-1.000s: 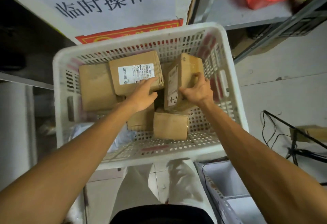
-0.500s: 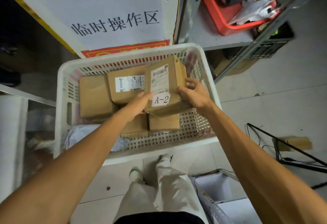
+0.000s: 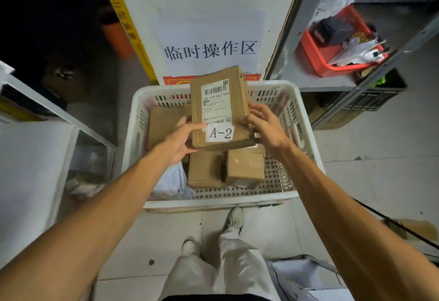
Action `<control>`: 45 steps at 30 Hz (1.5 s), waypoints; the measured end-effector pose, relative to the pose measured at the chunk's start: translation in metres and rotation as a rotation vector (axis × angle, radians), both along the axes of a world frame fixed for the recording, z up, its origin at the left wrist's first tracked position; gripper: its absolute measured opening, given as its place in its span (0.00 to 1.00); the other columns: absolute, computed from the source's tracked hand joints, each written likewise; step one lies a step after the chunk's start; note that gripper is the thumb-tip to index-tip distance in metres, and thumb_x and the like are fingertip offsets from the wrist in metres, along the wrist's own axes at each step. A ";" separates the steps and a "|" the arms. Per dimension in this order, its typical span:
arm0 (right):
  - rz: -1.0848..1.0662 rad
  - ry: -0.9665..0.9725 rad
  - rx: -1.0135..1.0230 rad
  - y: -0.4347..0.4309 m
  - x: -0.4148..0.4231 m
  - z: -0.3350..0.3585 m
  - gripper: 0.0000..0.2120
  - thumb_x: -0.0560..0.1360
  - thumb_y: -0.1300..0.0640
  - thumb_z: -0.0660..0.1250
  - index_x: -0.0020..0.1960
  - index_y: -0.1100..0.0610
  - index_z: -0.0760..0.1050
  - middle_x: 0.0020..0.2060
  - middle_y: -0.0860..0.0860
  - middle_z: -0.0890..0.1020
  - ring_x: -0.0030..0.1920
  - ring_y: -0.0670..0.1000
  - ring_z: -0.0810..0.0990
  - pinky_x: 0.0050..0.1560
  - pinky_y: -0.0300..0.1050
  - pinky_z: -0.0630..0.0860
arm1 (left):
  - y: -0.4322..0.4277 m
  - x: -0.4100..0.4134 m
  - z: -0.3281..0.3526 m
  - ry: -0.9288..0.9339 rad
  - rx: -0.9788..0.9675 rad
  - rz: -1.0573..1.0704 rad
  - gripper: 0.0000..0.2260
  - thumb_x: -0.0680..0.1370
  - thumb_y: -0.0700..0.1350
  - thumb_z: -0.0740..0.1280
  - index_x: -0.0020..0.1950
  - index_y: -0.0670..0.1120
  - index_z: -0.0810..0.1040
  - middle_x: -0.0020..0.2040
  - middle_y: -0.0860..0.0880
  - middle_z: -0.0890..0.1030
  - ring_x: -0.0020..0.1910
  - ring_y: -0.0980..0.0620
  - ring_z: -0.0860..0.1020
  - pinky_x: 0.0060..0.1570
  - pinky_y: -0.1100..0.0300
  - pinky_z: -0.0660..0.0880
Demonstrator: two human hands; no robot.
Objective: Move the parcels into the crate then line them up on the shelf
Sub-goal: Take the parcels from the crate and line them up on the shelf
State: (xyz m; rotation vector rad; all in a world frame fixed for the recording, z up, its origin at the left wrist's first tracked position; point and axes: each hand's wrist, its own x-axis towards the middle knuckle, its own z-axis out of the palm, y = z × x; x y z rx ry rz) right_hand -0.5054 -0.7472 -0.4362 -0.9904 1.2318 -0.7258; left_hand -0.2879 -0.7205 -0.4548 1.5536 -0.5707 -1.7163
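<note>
Head cam: both hands, left hand (image 3: 177, 140) & right hand (image 3: 266, 126), fingers clamped on A-2 parcel (image 3: 222, 108) above white crate (image 3: 213, 199) w/ other parcels (image 3: 205, 169) inside.

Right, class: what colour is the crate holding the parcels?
The crate is white, seen best in the head view.

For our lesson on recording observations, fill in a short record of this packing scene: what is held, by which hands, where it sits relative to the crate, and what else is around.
Held item: brown cardboard parcel labelled A-2
Hands: left hand and right hand grip its opposite side edges
Position: held over the white perforated plastic crate, label facing the camera
Crate contents: at least three plain brown cardboard parcels and a pale plastic bag
Nearby: red plastic basket on the grey metal shelf
</note>
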 end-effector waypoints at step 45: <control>1.273 -0.638 -0.490 0.118 0.430 0.274 0.34 0.74 0.58 0.71 0.75 0.45 0.61 0.66 0.44 0.76 0.62 0.42 0.77 0.62 0.42 0.75 | 0.311 0.236 0.316 -0.979 -0.663 0.997 0.40 0.69 0.37 0.73 0.74 0.61 0.59 0.57 0.55 0.82 0.57 0.54 0.80 0.51 0.58 0.79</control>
